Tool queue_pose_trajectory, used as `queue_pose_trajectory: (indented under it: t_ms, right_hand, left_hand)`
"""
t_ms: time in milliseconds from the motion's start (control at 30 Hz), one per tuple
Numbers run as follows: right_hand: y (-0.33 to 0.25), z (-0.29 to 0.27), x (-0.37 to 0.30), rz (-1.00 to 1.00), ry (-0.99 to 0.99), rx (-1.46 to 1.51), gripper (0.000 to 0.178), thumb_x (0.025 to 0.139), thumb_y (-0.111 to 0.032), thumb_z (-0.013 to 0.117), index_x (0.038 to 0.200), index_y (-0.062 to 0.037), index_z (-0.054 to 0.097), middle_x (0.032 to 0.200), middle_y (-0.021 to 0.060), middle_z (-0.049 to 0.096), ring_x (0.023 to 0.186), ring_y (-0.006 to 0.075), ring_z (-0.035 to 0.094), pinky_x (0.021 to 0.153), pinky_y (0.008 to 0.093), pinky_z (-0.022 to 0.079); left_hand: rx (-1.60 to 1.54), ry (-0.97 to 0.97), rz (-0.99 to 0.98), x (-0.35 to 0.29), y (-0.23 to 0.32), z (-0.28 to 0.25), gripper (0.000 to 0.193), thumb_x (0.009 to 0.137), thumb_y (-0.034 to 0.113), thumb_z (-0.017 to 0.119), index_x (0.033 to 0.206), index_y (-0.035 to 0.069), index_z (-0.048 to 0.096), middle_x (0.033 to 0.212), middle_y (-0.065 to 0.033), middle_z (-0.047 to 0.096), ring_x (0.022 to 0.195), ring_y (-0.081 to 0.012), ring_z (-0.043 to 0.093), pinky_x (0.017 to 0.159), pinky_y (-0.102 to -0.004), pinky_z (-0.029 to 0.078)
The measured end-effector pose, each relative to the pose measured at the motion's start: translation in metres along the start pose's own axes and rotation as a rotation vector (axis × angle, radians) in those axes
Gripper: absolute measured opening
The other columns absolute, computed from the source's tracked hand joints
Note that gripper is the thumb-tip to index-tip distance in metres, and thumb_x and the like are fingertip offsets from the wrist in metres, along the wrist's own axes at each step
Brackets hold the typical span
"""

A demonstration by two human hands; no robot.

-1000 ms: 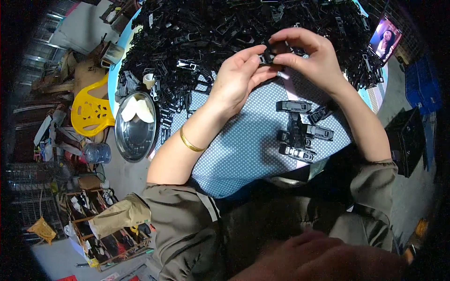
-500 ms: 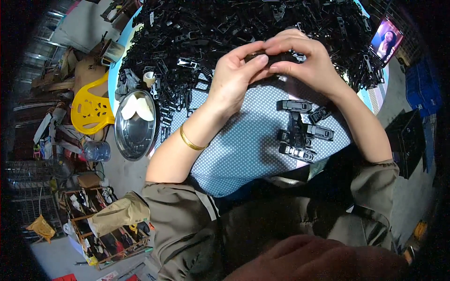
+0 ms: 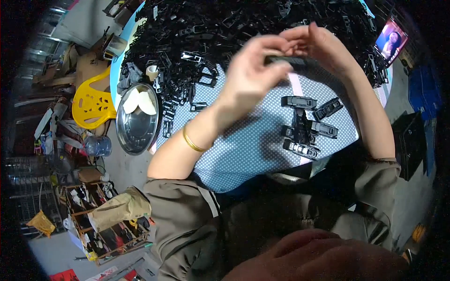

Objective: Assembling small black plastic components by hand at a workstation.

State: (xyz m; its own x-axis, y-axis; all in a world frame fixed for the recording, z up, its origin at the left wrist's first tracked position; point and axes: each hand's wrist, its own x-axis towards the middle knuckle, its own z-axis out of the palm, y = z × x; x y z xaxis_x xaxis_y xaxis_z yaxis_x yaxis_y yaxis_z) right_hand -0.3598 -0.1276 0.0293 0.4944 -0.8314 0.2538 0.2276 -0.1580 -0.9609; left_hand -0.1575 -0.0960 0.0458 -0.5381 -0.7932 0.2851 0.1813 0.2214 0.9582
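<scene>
Motion smears my left hand [image 3: 253, 70], raised at the pile's near edge, with thumb and fingers curving to the right. Whether it holds anything is not clear. Close by is my right hand [image 3: 326, 49], its fingers reaching left and apart, one pointing up; no part shows in them. Behind both lies a big heap of black plastic parts [image 3: 187, 30]. Below the right hand, several black clip-like pieces are stacked in a small group [image 3: 300, 126] on the dotted blue cloth [image 3: 262, 154]. One more black piece [image 3: 328, 108] leans beside that group.
A metal tray [image 3: 136, 133] with white pieces [image 3: 139, 102] sits left, beside a tape roll [image 3: 152, 71]. A phone [image 3: 391, 43] showing video stands at the far right. Beyond the table's left edge are a yellow chair [image 3: 91, 105] and a shoe rack [image 3: 112, 234].
My hands were pinched together before; now they have come apart. The right hand has lifted slightly away, and the left is in fast motion. The group of black pieces stays on the cloth.
</scene>
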Motion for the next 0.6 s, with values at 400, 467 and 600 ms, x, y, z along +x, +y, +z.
queue_pose_trajectory:
  t_ms: [400, 467, 600]
  right_hand:
    - [0.008, 0.039, -0.005, -0.380, -0.055, -1.340, 0.017, 0.066, -0.009, 0.065, 0.079, -0.0005, 0.058, 0.089, 0.0090, 0.057, 0.083, 0.0239, 0.052, 0.073, 0.0340, 0.044]
    - [0.008, 0.033, -0.005, -0.397, -0.048, -1.274, 0.015, 0.068, -0.009, 0.064, 0.079, -0.0003, 0.057, 0.087, 0.0091, 0.058, 0.082, 0.0243, 0.052, 0.073, 0.0339, 0.044]
    - [0.011, 0.030, 0.000, -0.389, 0.074, -1.105, 0.011, 0.076, -0.010, 0.061, 0.082, -0.0004, 0.058, 0.081, 0.0084, 0.059, 0.076, 0.0220, 0.055, 0.068, 0.0295, 0.045]
  left_hand:
    - [0.802, -0.114, 0.291, -0.001, 0.018, -0.013, 0.016, 0.070, 0.011, 0.068, 0.083, 0.003, 0.064, 0.083, -0.0088, 0.060, 0.078, -0.0210, 0.058, 0.070, -0.0269, 0.046]
    - [0.956, 0.142, 0.304, 0.015, 0.008, -0.036, 0.016, 0.070, 0.011, 0.067, 0.085, 0.004, 0.065, 0.083, -0.0088, 0.061, 0.077, -0.0210, 0.057, 0.069, -0.0280, 0.046]
    - [1.237, 0.287, 0.444, 0.035, -0.021, -0.070, 0.027, 0.071, 0.014, 0.067, 0.096, 0.006, 0.063, 0.090, -0.0086, 0.062, 0.082, -0.0239, 0.057, 0.073, -0.0312, 0.046]
